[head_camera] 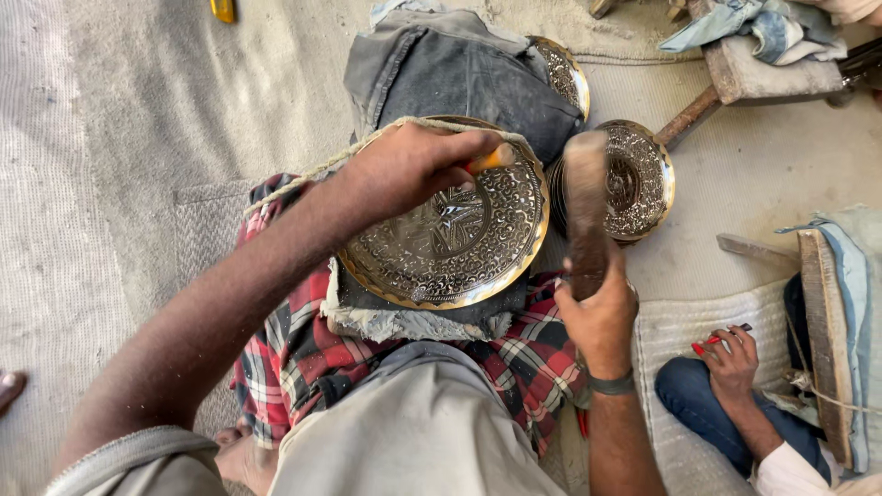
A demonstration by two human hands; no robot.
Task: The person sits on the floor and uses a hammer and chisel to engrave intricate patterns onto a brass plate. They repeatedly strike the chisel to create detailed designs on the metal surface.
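The floor (pixel 138 138) is covered with pale grey woven matting, with a seam running down the left of the frame. A ribbed mat section (pixel 698 331) lies at lower right. A grey folded cloth (pixel 459 69) sits at upper centre. A yellow object (pixel 223 9) lies at the top left edge. At upper right, a wooden block (pixel 772 78) carries crumpled blue-grey fabric (pixel 753 23). A padded wooden board (pixel 827 331) stands on edge at far right. Lighting is even and diffuse.

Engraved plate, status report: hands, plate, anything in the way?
Left hand pins orange-tipped tool to engraved plate. Right hand raises wooden mallet. Plate on cloth-padded lap. Second plate beside, apart.
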